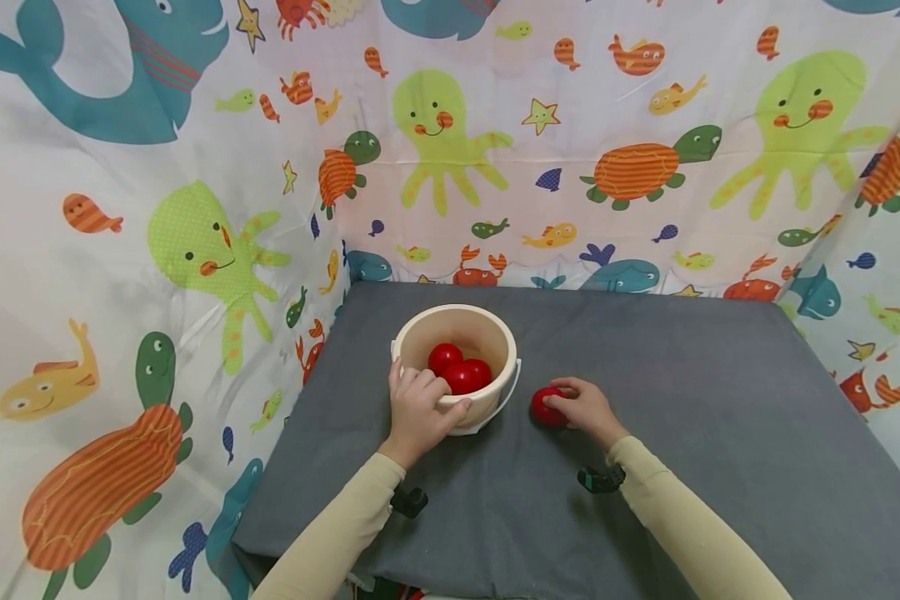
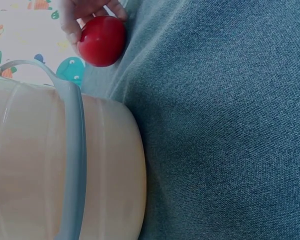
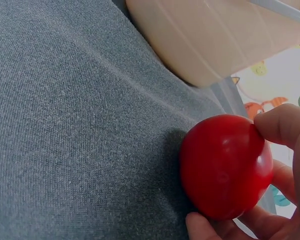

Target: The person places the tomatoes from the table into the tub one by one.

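A cream bucket (image 1: 487, 408) with a white handle stands on the grey cloth. Inside it lie several glossy red round objects (image 1: 462, 378). My left hand (image 1: 420, 408) grips the near left part of the bucket's rim, fingers over the edge. To the right of the bucket, my right hand (image 1: 588, 412) holds another glossy red round object (image 3: 225, 167) between thumb and fingers, low at the cloth. It is smooth and slightly lopsided; its exact kind cannot be told. The left wrist view shows the bucket's side (image 2: 30, 160) and its handle (image 2: 75, 150), but not the left hand.
Grey cloth (image 1: 705, 400) covers the table and wrinkles near the front edge. Printed curtains (image 1: 510, 167) with sea animals hang behind and at both sides. Dark bands with small devices (image 1: 602, 478) sit on both wrists.
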Action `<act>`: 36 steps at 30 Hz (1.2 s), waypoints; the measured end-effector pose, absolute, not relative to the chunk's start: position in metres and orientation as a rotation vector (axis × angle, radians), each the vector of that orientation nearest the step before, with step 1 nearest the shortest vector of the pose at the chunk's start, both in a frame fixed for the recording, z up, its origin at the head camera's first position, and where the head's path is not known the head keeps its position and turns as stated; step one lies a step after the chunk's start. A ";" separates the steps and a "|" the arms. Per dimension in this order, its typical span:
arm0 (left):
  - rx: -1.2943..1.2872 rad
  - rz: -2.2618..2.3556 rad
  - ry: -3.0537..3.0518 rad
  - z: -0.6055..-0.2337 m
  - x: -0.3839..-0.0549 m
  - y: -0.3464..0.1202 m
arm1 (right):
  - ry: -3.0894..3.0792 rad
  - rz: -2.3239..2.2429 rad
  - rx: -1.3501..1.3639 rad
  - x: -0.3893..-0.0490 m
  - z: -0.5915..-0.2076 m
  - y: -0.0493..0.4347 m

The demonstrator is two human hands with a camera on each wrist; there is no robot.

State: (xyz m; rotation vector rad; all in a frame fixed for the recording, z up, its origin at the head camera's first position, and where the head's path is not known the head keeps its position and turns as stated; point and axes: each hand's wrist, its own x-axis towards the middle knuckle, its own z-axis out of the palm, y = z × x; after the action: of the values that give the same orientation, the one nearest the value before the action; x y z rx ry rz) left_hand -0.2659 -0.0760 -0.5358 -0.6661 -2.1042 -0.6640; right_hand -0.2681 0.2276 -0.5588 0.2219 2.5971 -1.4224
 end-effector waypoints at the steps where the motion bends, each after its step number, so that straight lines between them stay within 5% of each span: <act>1: -0.666 -0.664 -2.105 -0.536 -0.266 -0.076 | 2.596 -1.422 0.219 -0.268 -0.559 0.227; 36: -0.653 -0.674 -2.129 -0.535 -0.264 -0.075 | 2.569 -1.477 0.245 -0.269 -0.560 0.225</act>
State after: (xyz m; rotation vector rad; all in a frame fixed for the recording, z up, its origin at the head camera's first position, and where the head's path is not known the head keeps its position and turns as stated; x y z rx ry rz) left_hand -0.2642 -0.0745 -0.5348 -0.6529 -2.1292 -0.6740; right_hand -0.2693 0.2252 -0.5601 0.2455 2.5686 -1.4769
